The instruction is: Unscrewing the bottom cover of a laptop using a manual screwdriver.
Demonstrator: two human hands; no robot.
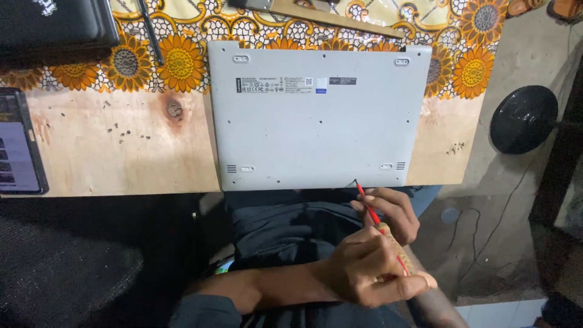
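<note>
A silver laptop (316, 121) lies bottom-up on a wooden table (121, 158), its near edge overhanging toward my lap. A screwdriver with a thin red shaft (366, 203) and a yellowish handle points at the laptop's near edge, its tip touching close to the right corner. My left hand (367, 270) reaches across from the left and is wrapped round the handle. My right hand (395, 212) sits just below the laptop's edge with its fingers pinching the shaft.
Small loose screws (121, 130) lie left of the laptop, and more screws (455, 147) lie on its right. A phone (18, 146) rests at the table's left edge. A sunflower-print cloth (176, 61) covers the far side. A black round base (523, 118) stands on the floor.
</note>
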